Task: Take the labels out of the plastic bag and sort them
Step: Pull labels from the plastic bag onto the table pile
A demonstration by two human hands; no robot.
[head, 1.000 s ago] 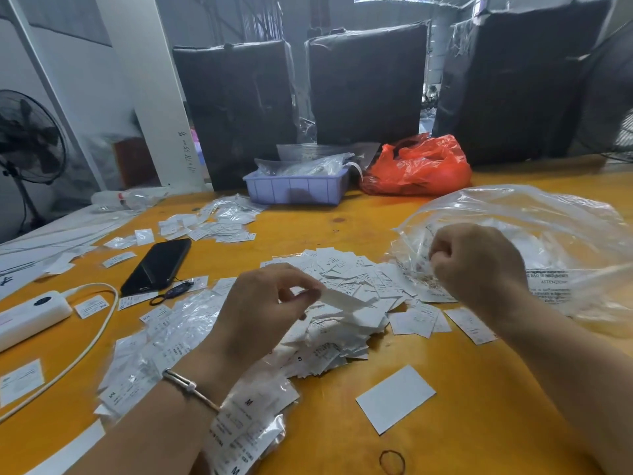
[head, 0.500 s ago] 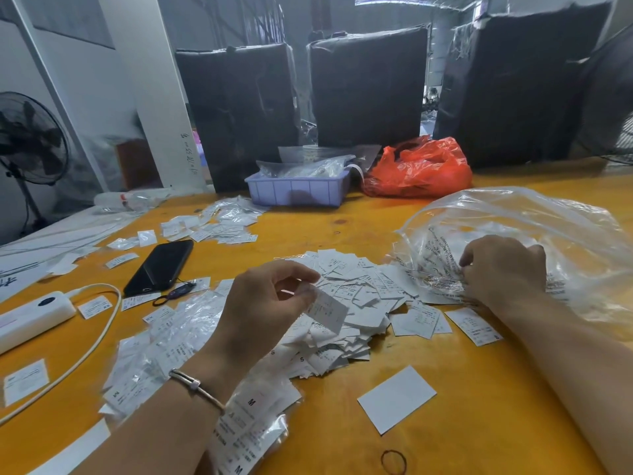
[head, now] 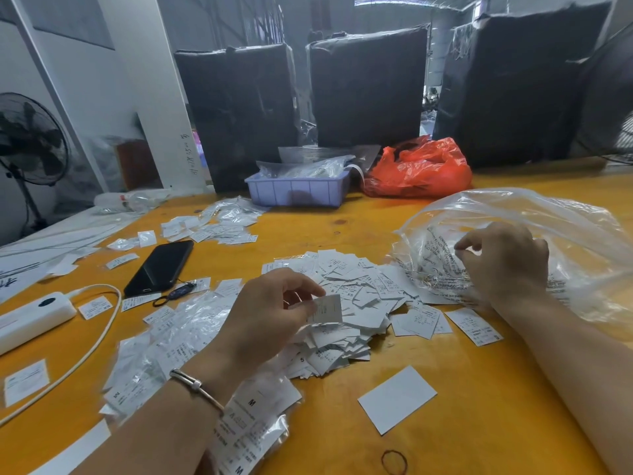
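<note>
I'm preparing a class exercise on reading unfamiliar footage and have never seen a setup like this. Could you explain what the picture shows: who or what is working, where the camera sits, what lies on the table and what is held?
No machine here: a person works bare-handed, filmed by a camera on their head looking down. The left hand pinches one small white label. The right hand reaches into the clear plastic bag. A pile of labels lies on the yellow table, beside a black phone, a power bank, a blue tray and a red bag.
</note>
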